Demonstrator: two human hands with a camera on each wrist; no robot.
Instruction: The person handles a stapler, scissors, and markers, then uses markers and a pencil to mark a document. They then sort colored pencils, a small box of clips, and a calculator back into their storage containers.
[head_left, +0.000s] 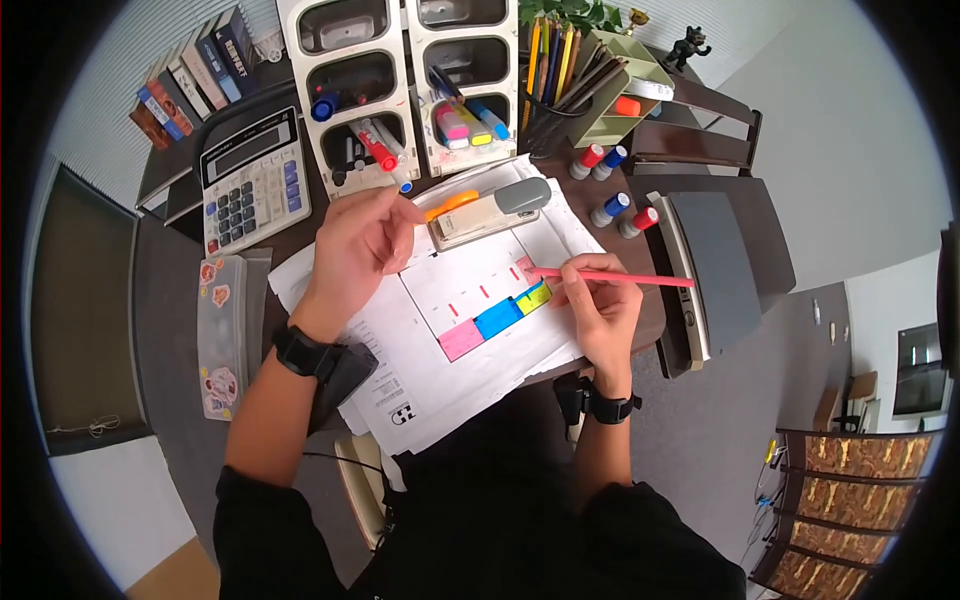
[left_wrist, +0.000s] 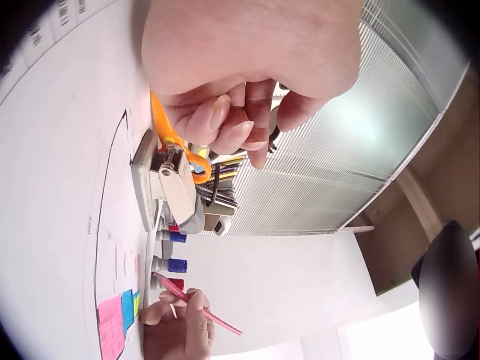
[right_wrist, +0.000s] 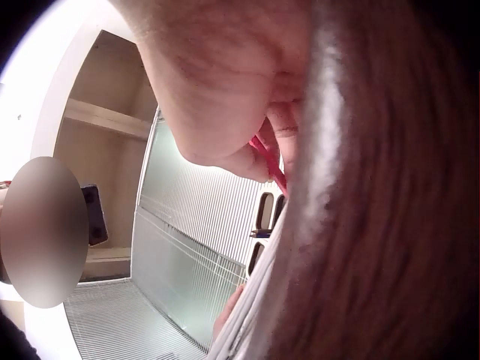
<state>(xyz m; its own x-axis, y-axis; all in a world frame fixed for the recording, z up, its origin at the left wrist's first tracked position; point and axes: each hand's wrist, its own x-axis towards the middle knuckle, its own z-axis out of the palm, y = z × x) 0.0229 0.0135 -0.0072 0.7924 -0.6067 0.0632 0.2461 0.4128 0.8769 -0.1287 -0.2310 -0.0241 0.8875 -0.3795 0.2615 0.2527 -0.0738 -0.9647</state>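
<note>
My right hand (head_left: pixel 607 315) pinches a pink-red pencil (head_left: pixel 655 280) between thumb and fingers. The pencil's tip meets a small pink patch on a printed sheet of paper (head_left: pixel 400 345), at the right end of a row of coloured blocks: pink (head_left: pixel 461 340), blue (head_left: pixel 498 318) and yellow-green. Over the sheet's upper left, my left hand (head_left: pixel 360 240) hangs with loosely curled fingers and holds nothing. Close by its fingertips lie a grey and cream stapler (head_left: pixel 480 222) and an orange looped handle (left_wrist: pixel 196 166). In the right wrist view the table edge hides most of the paper.
At the back stand white organizers (head_left: pixel 405 100) with markers and a black mesh cup (head_left: pixel 545 125) of pencils. A calculator (head_left: pixel 255 185) and a stickered clear case (head_left: pixel 222 335) sit left. Several red- and blue-capped bottles (head_left: pixel 610 208) and a grey-lidded machine (head_left: pixel 715 250) stand right.
</note>
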